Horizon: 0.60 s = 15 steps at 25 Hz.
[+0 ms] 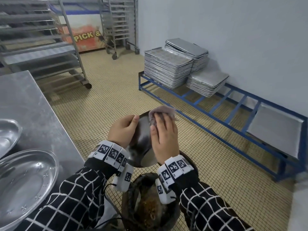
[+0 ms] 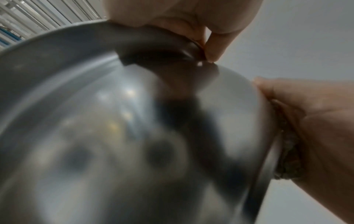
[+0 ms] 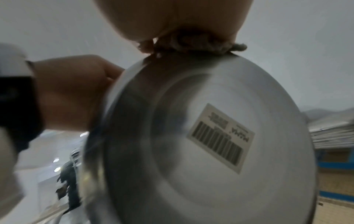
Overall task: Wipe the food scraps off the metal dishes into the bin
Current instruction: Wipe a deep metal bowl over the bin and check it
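I held the metal dish (image 1: 143,130) up in the middle of the head view, tilted, with its low edge over the bin (image 1: 150,212) at the bottom of the frame. My left hand (image 1: 122,130) gripped the dish by its rim, thumb curled over the edge. My right hand (image 1: 164,139) lay flat with straight fingers and pressed a grey cloth (image 1: 162,112) onto the top part of the dish. Brown scraps already sat in the bin.

To do this step well, I thought I should keep the dish leaning toward the bin, so the bits would slide down and not fall on the tiled floor (image 1: 103,100). I should wipe from the high edge down to the low edge, in one long push. I should press firmly, but hold the rim tight, because shiny metal can slip. The cloth bunched near the rim in the right wrist view, so I should keep it spread under my palm.

Two more dishes (image 1: 25,180) waited on the surface (image 1: 30,100) at the left of the frame.
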Each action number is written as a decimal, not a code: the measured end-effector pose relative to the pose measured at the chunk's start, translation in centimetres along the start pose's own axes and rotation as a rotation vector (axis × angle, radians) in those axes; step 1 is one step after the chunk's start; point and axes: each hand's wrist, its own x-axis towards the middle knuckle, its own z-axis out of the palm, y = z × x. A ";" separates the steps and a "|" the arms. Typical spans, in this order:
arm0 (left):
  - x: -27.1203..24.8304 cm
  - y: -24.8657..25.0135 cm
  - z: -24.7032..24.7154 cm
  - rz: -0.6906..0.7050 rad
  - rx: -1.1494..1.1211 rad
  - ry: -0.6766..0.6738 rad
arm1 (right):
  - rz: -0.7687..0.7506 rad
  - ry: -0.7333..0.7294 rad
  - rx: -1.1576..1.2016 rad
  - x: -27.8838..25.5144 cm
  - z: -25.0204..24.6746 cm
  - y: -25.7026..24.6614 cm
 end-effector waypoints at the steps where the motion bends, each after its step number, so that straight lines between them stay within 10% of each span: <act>1: -0.1 -0.1 0.0 0.005 -0.012 0.001 | 0.056 0.030 0.062 0.4 -0.2 0.5; 8: -0.2 -1.8 -0.6 -0.172 -0.362 -0.005 | 0.866 -0.077 0.669 -0.6 -2.5 6.0; 15: -1.1 -2.4 -0.3 -0.270 -0.415 -0.054 | 0.650 -0.061 0.490 -1.1 -3.5 7.8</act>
